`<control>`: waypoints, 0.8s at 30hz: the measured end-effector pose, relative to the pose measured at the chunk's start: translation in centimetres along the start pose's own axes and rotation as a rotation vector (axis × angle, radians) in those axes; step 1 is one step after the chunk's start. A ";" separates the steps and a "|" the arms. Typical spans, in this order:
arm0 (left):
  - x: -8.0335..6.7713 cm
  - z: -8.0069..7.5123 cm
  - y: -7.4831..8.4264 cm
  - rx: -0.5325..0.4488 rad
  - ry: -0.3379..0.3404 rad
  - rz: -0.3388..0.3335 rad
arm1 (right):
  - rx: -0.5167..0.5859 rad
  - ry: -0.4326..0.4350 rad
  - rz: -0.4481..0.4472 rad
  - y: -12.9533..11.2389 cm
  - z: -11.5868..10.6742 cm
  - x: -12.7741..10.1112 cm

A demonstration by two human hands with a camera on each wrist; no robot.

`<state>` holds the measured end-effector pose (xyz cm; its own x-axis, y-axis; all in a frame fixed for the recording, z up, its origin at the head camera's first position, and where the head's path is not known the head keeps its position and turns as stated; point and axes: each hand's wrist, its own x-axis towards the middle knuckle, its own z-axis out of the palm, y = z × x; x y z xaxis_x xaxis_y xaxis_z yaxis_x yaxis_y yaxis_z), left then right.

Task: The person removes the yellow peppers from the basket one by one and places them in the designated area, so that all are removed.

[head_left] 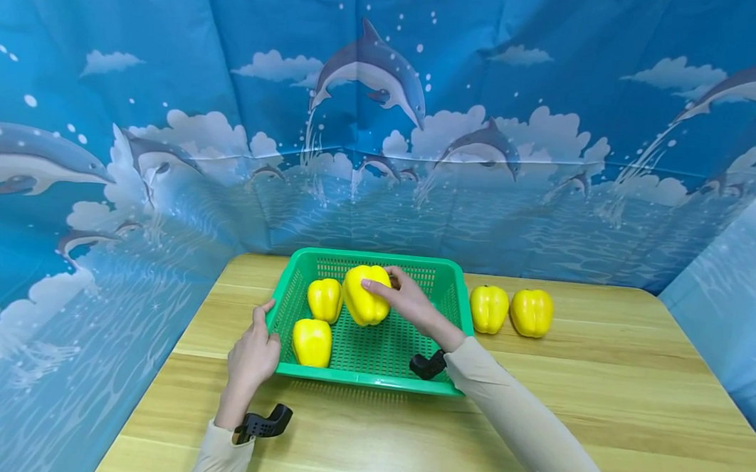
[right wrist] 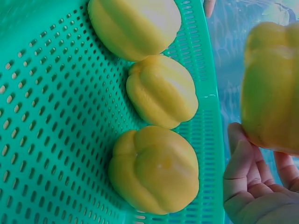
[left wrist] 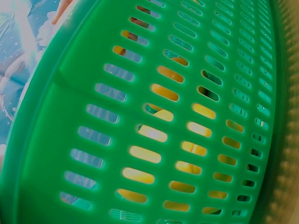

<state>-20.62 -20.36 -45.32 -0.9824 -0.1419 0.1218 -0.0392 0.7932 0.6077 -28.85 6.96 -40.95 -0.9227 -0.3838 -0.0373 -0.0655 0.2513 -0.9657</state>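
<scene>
My right hand [head_left: 413, 302] grips a yellow bell pepper [head_left: 366, 294], thumb across its near side, raised over the green basket [head_left: 370, 381]. That held pepper [right wrist: 273, 88] fills the right edge of the right wrist view, with the fingers and thumb below it. My left hand [head_left: 253, 354] holds the basket's left rim. Inside, a bell pepper [head_left: 325, 299] lies at the left behind another pepper [head_left: 312, 342]. The right wrist view shows three peppers in a row in the basket, including a lower one [right wrist: 154, 170]. Through the slots of the basket wall [left wrist: 51, 116], yellow shows in the left wrist view.
Two more yellow peppers stand side by side on the wooden table [head_left: 601, 390], right of the basket: a nearer one [head_left: 488, 309] and a farther one [head_left: 531, 313]. A blue dolphin-print curtain [head_left: 367, 193] hangs behind the table. Black wrist mounts [head_left: 268, 423] sit on both wrists.
</scene>
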 end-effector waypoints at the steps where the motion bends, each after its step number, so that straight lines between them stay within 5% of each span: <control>1: 0.0 0.0 0.0 -0.001 0.000 0.000 | 0.001 0.005 -0.011 0.0 0.0 0.0; 24: 0.1 0.1 -0.2 0.001 0.003 -0.002 | 0.078 0.184 -0.105 -0.4 -2.8 -2.4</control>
<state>-20.72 -20.50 -45.48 -0.9817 -0.1452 0.1233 -0.0411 0.7935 0.6072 -27.63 10.25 -39.81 -0.9666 -0.2338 0.1054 -0.1421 0.1459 -0.9791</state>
